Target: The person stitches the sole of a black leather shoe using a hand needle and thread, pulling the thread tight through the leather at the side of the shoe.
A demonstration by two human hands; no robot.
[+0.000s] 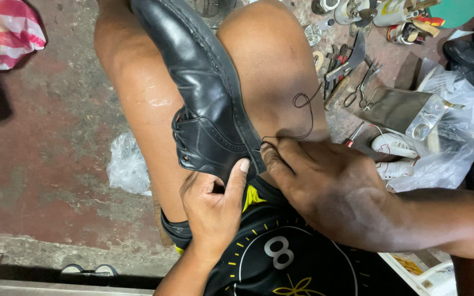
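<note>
Red concrete floor [45, 137] takes up the left of the view, worn and stained, with a crumpled clear bag [129, 164] lying on it beside the person's bare legs. A striped pink and white bag [4, 33] sits in the top left corner. To the right, a clutter of tools [352, 60], scissors [366, 82] and tins spreads over the ground, next to a plastic bag holding white shoes [396, 151].

Across the knees lies a black leather shoe [204, 93], toe pointing away, heel end near the lap, its sole edge turned toward the right thigh. The left hand [212, 205] grips the heel end from below, thumb pressed up against the upper, fingers wrapped under and closed on the shoe. The right hand [330, 192] rests on the right thigh just beside the sole edge, fingertips pinched together on a dark thread [303, 118] that loops up over the knee and runs back to the seam.

Judging by this, stitching along the sole edge is under way near the heel side; how much of the seam is sewn cannot be told, as the stitches are too small to see. No needle is visible between the pinched fingers
</note>
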